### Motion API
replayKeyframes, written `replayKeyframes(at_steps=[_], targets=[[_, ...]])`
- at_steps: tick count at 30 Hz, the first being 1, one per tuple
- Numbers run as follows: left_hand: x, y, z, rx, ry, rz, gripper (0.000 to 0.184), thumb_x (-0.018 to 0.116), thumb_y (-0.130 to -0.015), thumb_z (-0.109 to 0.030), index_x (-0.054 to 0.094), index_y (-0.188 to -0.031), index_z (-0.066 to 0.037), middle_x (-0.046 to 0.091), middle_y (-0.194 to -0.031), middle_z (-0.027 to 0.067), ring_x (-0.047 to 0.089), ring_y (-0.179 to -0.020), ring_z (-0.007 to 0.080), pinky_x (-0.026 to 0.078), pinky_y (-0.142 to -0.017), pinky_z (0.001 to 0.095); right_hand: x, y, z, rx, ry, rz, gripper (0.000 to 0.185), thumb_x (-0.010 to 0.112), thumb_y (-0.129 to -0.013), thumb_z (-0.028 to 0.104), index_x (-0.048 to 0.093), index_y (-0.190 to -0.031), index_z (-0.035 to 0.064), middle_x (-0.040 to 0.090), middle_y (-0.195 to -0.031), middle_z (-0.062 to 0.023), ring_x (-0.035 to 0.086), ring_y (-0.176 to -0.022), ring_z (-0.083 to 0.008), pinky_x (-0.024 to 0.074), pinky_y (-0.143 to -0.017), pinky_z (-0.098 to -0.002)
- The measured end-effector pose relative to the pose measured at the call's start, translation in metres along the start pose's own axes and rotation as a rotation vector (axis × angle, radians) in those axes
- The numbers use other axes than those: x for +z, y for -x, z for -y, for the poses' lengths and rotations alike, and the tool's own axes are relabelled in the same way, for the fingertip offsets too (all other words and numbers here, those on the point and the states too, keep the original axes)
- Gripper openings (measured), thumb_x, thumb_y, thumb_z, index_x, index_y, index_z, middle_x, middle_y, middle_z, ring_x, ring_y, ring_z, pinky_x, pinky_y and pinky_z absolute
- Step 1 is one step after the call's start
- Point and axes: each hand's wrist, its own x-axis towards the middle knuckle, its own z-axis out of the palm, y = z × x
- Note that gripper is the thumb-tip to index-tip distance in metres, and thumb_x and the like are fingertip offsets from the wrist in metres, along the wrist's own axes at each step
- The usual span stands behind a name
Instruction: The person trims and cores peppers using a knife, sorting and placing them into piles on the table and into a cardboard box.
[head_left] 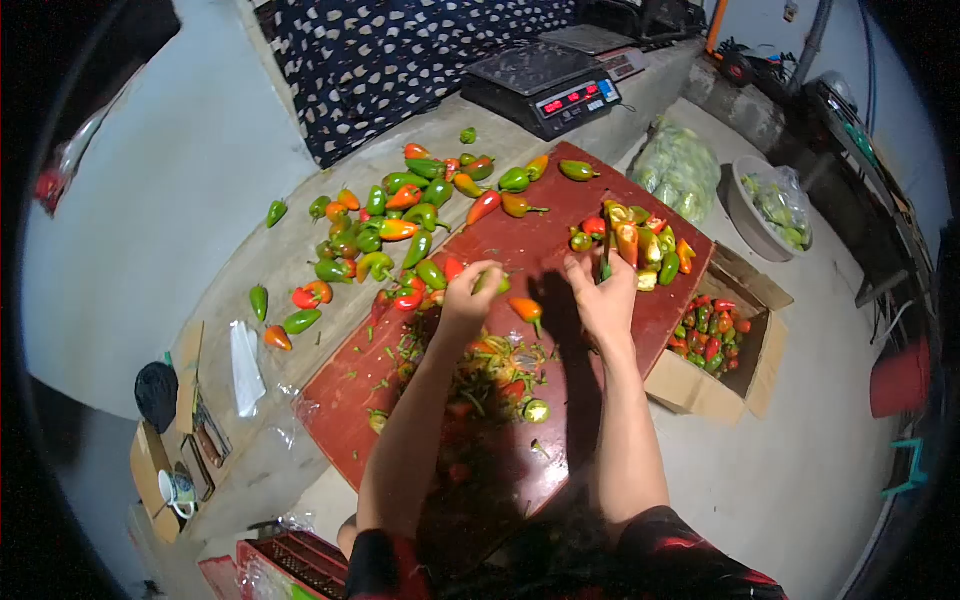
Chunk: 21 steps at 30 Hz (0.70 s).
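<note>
My left hand (468, 302) is closed over the red table, its fingers curled round a green pepper (502, 285) that is mostly hidden by them. To its right, my right hand (606, 300) grips a knife (606, 264) with a green handle, its dark blade pointing away from me. An orange pepper (526, 311) with a green stem lies between the hands. Just beyond the right hand is a pile of cut peppers (648, 240), red, yellow and green. Stems and scraps (480, 375) cover the table nearer to me.
Whole peppers (390, 215) spread over the concrete ledge (250, 330) and the red table's (340, 400) far left. A cardboard box (690, 385) of peppers stands at the right. Behind are a digital scale (545, 90), a filled plastic bag (675, 170) and a white tub (745, 210).
</note>
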Motion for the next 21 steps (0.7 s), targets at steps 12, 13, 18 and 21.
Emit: replayKeyframes(at_steps=[12, 13, 18, 21], targets=[[-0.063, 0.146, -0.061, -0.461, 0.684, -0.436, 0.028, 0.049, -0.097, -0.033, 0.051, -0.088, -0.007, 0.054, -0.069, 0.0053, 0.049, -0.049, 0.0124, 0.03, -0.04, 0.0264, 0.082, 0.092, 0.009, -0.723, 0.256, 0.482, 0.025, 0.074, -0.068, 0.006, 0.05, -0.061, 0.0043, 0.052, -0.056, -0.0146, 0.055, -0.049, -0.0313, 0.0423, -0.047, -0.0389], [-0.063, 0.148, -0.064, -0.464, 0.702, -0.44, 0.028, 0.049, -0.097, -0.033, 0.051, -0.088, -0.007, 0.054, -0.069, 0.0053, 0.049, -0.049, 0.0124, 0.03, -0.04, 0.0264, 0.085, 0.098, 0.01, -0.727, 0.268, 0.495, 0.025, 0.074, -0.068, 0.006, 0.05, -0.061, 0.0043, 0.052, -0.056, -0.0146, 0.055, -0.049, -0.0313, 0.0423, -0.047, -0.0389], [-0.056, 0.152, -0.064, -0.426, 0.804, -0.518, 0.03, 0.046, -0.099, -0.027, 0.054, -0.077, -0.009, 0.051, -0.06, 0.0021, 0.038, -0.04, 0.0088, 0.026, -0.035, 0.026, 0.09, 0.109, 0.013, -0.855, 0.27, 0.557, 0.021, 0.071, -0.064, 0.008, 0.051, -0.065, 0.0062, 0.053, -0.058, -0.0108, 0.058, -0.051, -0.0308, 0.0441, -0.047, -0.0401], [-0.048, 0.155, -0.058, -0.364, 0.801, -0.486, 0.03, 0.045, -0.1, -0.026, 0.056, -0.078, -0.007, 0.05, -0.06, 0.0018, 0.04, -0.04, 0.0095, 0.026, -0.035, 0.0265, 0.088, 0.108, 0.015, -0.862, 0.33, 0.57, 0.021, 0.07, -0.061, 0.01, 0.051, -0.068, 0.0063, 0.054, -0.059, -0.0109, 0.058, -0.053, -0.0324, 0.0455, -0.048, -0.0422]])
